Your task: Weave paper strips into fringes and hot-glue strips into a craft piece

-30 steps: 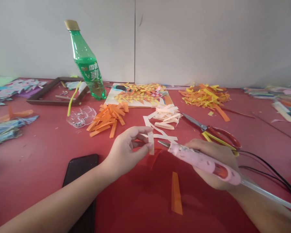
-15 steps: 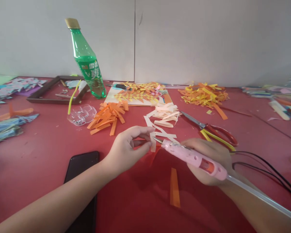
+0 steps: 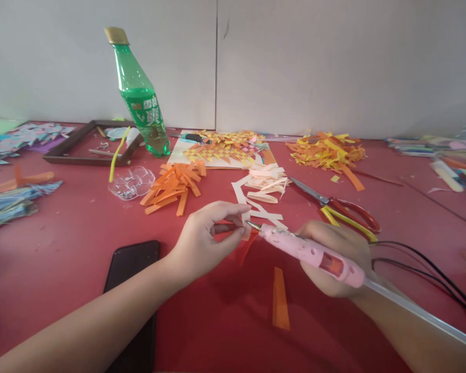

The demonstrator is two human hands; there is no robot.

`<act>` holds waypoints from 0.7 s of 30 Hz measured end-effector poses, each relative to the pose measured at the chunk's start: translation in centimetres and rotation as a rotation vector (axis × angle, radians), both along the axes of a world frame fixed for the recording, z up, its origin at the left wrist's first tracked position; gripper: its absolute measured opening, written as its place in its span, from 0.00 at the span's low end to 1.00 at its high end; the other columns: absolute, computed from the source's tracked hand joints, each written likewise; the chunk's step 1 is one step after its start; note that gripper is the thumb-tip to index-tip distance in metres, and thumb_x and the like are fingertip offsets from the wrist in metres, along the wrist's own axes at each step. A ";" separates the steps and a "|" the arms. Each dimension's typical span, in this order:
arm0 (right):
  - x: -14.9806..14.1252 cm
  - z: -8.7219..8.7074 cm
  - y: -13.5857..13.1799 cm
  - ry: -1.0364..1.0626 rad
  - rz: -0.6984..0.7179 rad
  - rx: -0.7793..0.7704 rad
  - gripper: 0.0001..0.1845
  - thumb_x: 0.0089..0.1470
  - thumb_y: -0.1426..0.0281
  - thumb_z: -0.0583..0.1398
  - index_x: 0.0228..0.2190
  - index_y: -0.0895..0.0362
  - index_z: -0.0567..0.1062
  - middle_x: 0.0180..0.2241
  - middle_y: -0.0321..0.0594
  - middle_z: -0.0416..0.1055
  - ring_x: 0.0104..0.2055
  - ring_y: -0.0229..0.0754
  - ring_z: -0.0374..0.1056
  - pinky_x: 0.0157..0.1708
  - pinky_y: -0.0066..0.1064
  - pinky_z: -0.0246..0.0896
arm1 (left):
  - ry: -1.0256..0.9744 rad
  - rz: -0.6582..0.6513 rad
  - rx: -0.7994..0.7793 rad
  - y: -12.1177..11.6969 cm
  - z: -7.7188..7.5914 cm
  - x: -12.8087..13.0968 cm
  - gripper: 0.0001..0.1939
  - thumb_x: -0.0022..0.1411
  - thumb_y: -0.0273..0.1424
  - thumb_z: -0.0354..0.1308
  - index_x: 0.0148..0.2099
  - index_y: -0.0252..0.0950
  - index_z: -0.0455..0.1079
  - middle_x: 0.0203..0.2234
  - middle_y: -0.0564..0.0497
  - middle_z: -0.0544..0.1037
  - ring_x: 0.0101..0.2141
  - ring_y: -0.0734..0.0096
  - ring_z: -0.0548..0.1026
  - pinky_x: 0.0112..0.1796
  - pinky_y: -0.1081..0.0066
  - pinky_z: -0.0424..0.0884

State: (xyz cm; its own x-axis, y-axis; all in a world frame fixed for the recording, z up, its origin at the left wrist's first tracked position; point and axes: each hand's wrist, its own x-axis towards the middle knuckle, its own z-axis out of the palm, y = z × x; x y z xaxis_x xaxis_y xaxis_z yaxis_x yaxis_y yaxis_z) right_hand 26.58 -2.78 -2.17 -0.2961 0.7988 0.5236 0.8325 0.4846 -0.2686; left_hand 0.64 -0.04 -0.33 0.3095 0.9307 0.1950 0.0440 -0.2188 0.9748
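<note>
My left hand [image 3: 212, 230] pinches a pale paper strip [image 3: 247, 231] between thumb and fingers, above the red table. In my right hand [image 3: 334, 254] is a pink hot glue gun [image 3: 295, 247] with a clear glue stick [image 3: 415, 310] running out of its back end. Its metal tip points left and meets or nearly meets the strip; I cannot tell which. A pile of pale strips [image 3: 266, 182] lies just beyond my hands, with orange strips [image 3: 174, 186] to its left. Nearer me one folded orange strip [image 3: 280, 299] lies alone.
Scissors [image 3: 334, 206] with red and yellow handles and a black cable [image 3: 423, 254] lie at right. A black phone [image 3: 134, 269] is under my left forearm. Behind stand a green bottle [image 3: 142, 103], a dark frame [image 3: 50, 158], a clear bead tray [image 3: 131, 182] and yellow-orange strips [image 3: 326, 151].
Almost nothing differs. Both hands hold nearly the same pose, with the glue gun's tip still at the pale strip; the view has shifted very slightly.
</note>
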 end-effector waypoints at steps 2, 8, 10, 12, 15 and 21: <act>-0.1 0.1 0.1 -0.048 0.040 0.064 0.09 0.45 0.74 0.58 0.20 0.51 0.63 0.15 0.33 0.59 0.18 0.38 0.54 0.20 0.32 0.51 | 0.001 -0.003 0.013 0.0 0.0 0.0 0.14 0.58 0.25 0.61 0.48 0.31 0.74 0.38 0.44 0.78 0.38 0.66 0.80 0.43 0.66 0.81; -0.4 0.4 0.1 -0.062 0.096 0.156 0.10 0.46 0.76 0.57 0.20 0.52 0.62 0.15 0.32 0.58 0.17 0.36 0.52 0.20 0.32 0.49 | -0.007 -0.003 0.023 -0.1 0.0 0.0 0.14 0.59 0.26 0.61 0.48 0.31 0.74 0.38 0.44 0.77 0.38 0.67 0.81 0.43 0.67 0.81; -0.5 0.5 0.1 -0.070 0.077 0.141 0.10 0.46 0.75 0.57 0.19 0.52 0.62 0.14 0.32 0.58 0.17 0.36 0.52 0.19 0.32 0.49 | -0.005 -0.003 0.022 -0.1 0.0 0.0 0.14 0.59 0.26 0.61 0.48 0.32 0.74 0.38 0.45 0.77 0.38 0.67 0.81 0.43 0.66 0.81; -0.6 0.7 0.0 -0.088 0.078 0.114 0.09 0.46 0.75 0.57 0.21 0.52 0.63 0.15 0.31 0.59 0.17 0.37 0.55 0.19 0.31 0.50 | -0.003 -0.004 0.020 -0.1 0.0 0.0 0.14 0.58 0.25 0.61 0.48 0.33 0.74 0.38 0.45 0.77 0.38 0.67 0.81 0.43 0.66 0.81; -0.7 0.9 0.1 -0.069 0.138 0.099 0.06 0.46 0.75 0.57 0.28 0.52 0.67 0.19 0.33 0.68 0.20 0.38 0.63 0.21 0.30 0.54 | -0.005 0.007 0.013 0.0 0.0 0.0 0.14 0.57 0.25 0.61 0.48 0.32 0.74 0.38 0.45 0.78 0.37 0.67 0.81 0.42 0.67 0.81; -0.3 0.4 0.1 -0.062 0.142 0.121 0.05 0.46 0.74 0.57 0.29 0.51 0.68 0.20 0.33 0.70 0.20 0.39 0.64 0.22 0.30 0.55 | -0.015 0.016 0.012 0.0 0.0 0.0 0.15 0.56 0.24 0.61 0.47 0.34 0.75 0.36 0.47 0.78 0.37 0.68 0.81 0.42 0.67 0.82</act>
